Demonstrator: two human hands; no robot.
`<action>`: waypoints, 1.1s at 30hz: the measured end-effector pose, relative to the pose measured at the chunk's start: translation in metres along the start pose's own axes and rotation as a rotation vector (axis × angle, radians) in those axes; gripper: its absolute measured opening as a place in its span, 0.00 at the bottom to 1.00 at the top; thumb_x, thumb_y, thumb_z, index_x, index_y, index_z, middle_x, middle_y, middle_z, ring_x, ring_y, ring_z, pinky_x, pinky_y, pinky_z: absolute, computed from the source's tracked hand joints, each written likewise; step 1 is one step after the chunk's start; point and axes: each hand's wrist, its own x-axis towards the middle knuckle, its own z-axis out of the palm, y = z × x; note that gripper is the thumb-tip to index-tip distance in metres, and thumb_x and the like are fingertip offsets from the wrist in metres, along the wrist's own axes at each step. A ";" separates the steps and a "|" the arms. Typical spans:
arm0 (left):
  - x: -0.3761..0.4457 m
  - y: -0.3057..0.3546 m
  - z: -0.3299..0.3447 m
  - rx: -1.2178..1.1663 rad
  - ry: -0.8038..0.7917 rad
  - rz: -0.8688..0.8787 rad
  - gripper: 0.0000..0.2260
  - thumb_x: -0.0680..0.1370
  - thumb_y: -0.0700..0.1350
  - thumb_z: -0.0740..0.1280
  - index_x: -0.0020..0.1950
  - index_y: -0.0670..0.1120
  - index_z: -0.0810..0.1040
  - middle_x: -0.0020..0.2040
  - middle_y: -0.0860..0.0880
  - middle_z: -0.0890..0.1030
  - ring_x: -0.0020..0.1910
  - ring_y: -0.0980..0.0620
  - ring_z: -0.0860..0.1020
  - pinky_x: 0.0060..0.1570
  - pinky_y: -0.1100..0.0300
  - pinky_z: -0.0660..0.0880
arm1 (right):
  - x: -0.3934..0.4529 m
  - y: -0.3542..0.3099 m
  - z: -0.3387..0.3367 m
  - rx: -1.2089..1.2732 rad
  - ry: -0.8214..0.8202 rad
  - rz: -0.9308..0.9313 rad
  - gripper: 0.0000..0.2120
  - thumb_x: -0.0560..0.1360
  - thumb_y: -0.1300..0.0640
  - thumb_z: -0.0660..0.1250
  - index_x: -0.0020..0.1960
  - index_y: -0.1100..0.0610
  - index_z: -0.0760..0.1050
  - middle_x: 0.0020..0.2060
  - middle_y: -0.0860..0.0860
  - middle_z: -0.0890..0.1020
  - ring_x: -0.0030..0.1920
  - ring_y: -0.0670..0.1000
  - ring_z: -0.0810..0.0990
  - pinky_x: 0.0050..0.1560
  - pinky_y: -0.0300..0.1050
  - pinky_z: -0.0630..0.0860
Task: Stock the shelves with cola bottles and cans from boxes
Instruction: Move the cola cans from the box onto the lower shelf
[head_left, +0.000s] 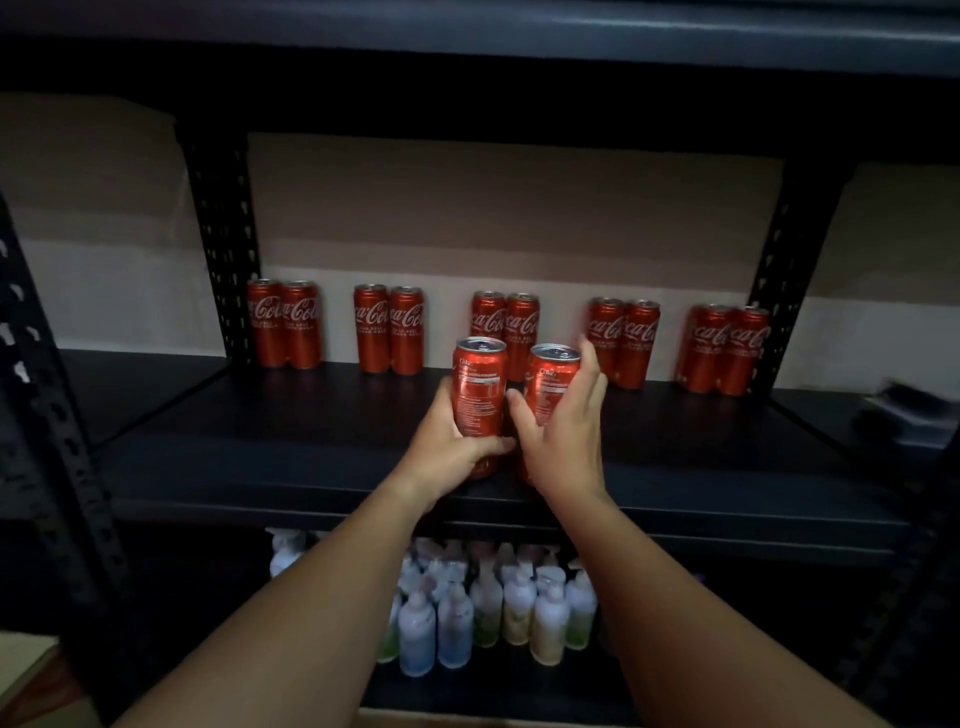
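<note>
Red cola cans x2, mid shelf, just near of centre back pair | L hand wraps left can; R hand wraps right can | risk: pushing far too hard could topple back pair; cans nearly touching, may clash.

Blurred dark object (unidentifiable) at shelf's right end

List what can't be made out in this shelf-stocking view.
- Base of the right can, head view: hidden by the right hand.
- Small print on the left can, held by the left hand: too small.
- Bottles on the lower shelf: blurred, labels unreadable.
- Object at the right edge: blurred and dark.
</note>
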 end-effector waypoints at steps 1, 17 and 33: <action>0.000 -0.001 0.000 -0.007 -0.001 -0.001 0.37 0.67 0.36 0.82 0.68 0.59 0.71 0.59 0.52 0.84 0.58 0.54 0.83 0.64 0.47 0.79 | 0.000 0.001 0.001 0.002 -0.005 -0.004 0.43 0.78 0.52 0.72 0.81 0.50 0.46 0.72 0.53 0.63 0.60 0.41 0.66 0.55 0.39 0.69; -0.014 -0.005 -0.005 0.025 0.169 0.100 0.39 0.63 0.43 0.86 0.67 0.57 0.69 0.60 0.53 0.80 0.60 0.56 0.80 0.60 0.55 0.79 | -0.009 0.042 -0.016 0.144 -0.065 0.137 0.38 0.63 0.46 0.84 0.65 0.47 0.65 0.53 0.43 0.79 0.50 0.33 0.79 0.49 0.26 0.75; -0.013 -0.003 -0.003 0.015 0.156 0.075 0.31 0.65 0.48 0.85 0.63 0.55 0.74 0.56 0.53 0.83 0.54 0.62 0.82 0.56 0.59 0.80 | -0.006 0.045 -0.023 0.246 -0.102 0.195 0.40 0.58 0.50 0.87 0.63 0.51 0.70 0.52 0.46 0.82 0.51 0.43 0.82 0.53 0.45 0.83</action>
